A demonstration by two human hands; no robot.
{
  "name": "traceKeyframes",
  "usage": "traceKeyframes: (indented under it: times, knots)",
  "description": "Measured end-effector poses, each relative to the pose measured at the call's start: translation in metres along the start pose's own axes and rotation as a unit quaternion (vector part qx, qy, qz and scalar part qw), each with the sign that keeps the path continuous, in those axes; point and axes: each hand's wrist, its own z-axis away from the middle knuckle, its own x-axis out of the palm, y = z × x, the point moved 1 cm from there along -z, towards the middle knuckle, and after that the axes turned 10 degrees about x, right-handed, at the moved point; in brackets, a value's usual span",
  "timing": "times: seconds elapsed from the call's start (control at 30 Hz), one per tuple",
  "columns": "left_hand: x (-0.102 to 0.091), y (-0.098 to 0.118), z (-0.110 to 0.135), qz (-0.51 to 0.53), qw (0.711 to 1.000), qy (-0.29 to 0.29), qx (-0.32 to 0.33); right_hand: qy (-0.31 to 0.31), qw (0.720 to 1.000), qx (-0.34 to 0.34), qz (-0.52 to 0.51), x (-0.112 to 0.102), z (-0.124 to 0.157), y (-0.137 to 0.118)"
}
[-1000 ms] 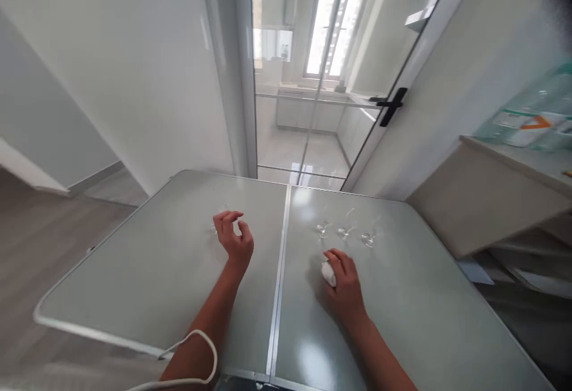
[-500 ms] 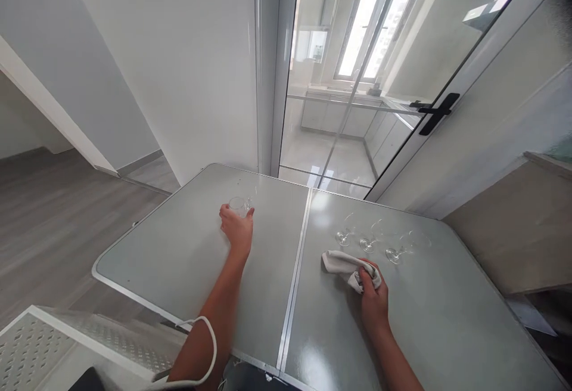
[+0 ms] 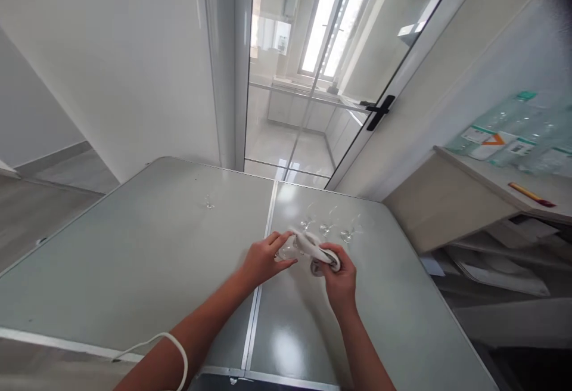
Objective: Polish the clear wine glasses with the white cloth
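Observation:
My left hand (image 3: 267, 258) grips a small clear glass (image 3: 287, 250) by its sides, just right of the table's centre seam. Bunched in my right hand (image 3: 338, 275) is a white cloth (image 3: 313, 248), its free end reaching across to the glass. Cloth and glass meet or nearly meet; the blur hides the exact contact. Behind the hands stand three clear stemmed glasses: a left one (image 3: 305, 224), a middle one (image 3: 325, 229) and a right one (image 3: 347, 235). Another small stemmed glass (image 3: 210, 204) stands alone on the table's left half.
The grey table (image 3: 147, 248) has a metal seam (image 3: 251, 331) down its middle. A glazed door with a black handle (image 3: 381, 112) rises behind it. At the right, a shelf unit (image 3: 451, 182) bears several plastic bottles (image 3: 504, 129). A white cable (image 3: 172, 338) loops over my left forearm.
My left hand has brought the glass from the table's left half rightward to the cloth. My right hand has raised the cloth towards it. The view has swung to the right.

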Motion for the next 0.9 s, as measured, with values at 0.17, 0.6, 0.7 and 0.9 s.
traceKeyframes:
  times: [0.17,0.6,0.7,0.9]
  knots:
    - [0.011,0.007,0.005,-0.044,0.996,-0.004,0.078,-0.145,0.984,-0.014,0.102,0.002,0.024,-0.033]
    - [0.000,0.030,-0.001,0.201,0.973,-0.098,0.060,-0.391,0.889,-0.095,0.221,-0.030,0.010,-0.052]
    - [-0.002,0.039,-0.008,0.384,0.908,-0.163,-0.049,-0.414,0.858,-0.188,0.239,-0.035,0.005,-0.046]
    - [-0.005,0.033,-0.011,0.644,0.700,-0.265,-0.158,-0.203,0.960,-0.116,0.154,-0.029,0.001,-0.031]
